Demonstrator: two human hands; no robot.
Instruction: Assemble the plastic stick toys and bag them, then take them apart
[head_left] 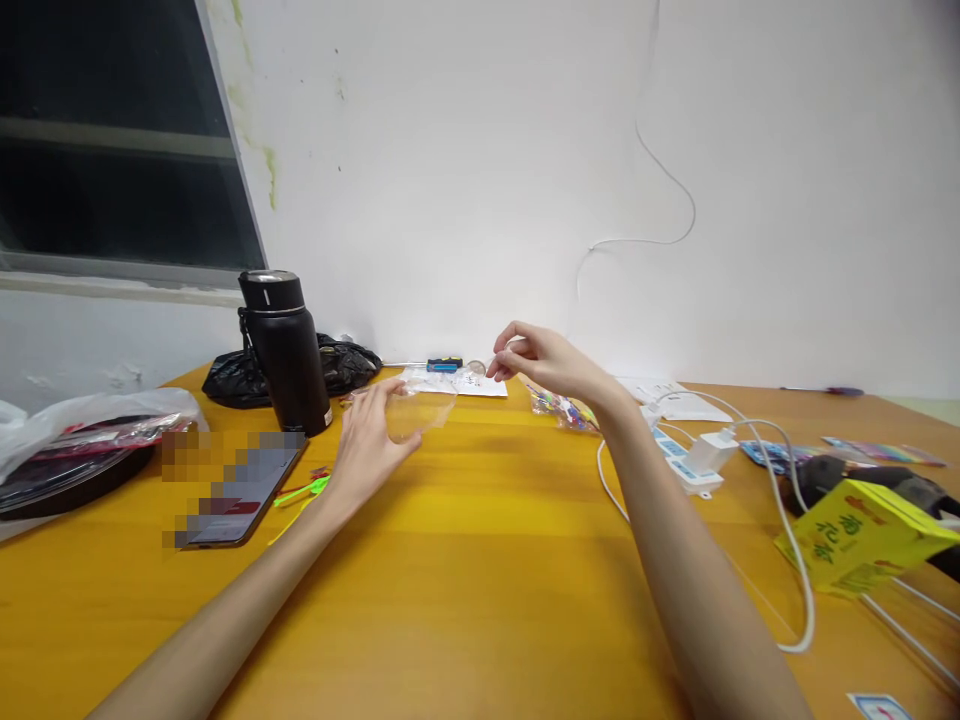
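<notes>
My left hand (369,440) is over the middle of the table, its thumb and fingers curved around a clear plastic bag (426,412). The bag is see-through, and its edges are hard to make out. My right hand (538,358) is raised farther back and to the right, thumb and fingers pinched together. Something thin and clear shows at those fingertips, too faint to name. Behind the hands, a white paper sheet (491,386) lies by the wall with a small blue-and-black item (445,365) on it. Bright green plastic pieces (307,492) lie beside my left wrist.
A black flask (286,360) and a phone (244,500) stand and lie to the left, near black plastic bags (349,362). At right are a power strip (682,465), white cables (802,590), a yellow box (862,540) and a packet of colourful pieces (562,408).
</notes>
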